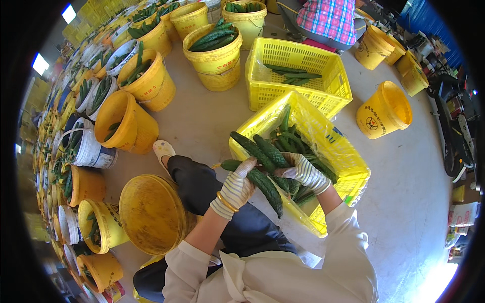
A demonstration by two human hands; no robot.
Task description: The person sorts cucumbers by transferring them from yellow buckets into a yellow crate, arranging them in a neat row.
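Note:
My left hand (235, 186), in a striped work glove with a gold bangle at the wrist, grips a curved dark-green cucumber (266, 188). More cucumbers (253, 150) lie against my right hand (304, 171), gloved alike, whose fingers curl around them. Both hands are close together over the near side of a yellow plastic crate (350, 166). Clear plastic film (318, 132) lines this crate, and a heap of cucumbers (290, 138) rests inside. My fingers partly hide the held cucumbers.
Behind stands another yellow crate (261, 89) holding several cucumbers (295, 74). An empty-looking yellow bucket (149, 212) is beside my leg. Buckets of cucumbers (214, 60) crowd the left. One yellow bucket (379, 113) stands at right; a person in a plaid shirt (327, 19) sits beyond.

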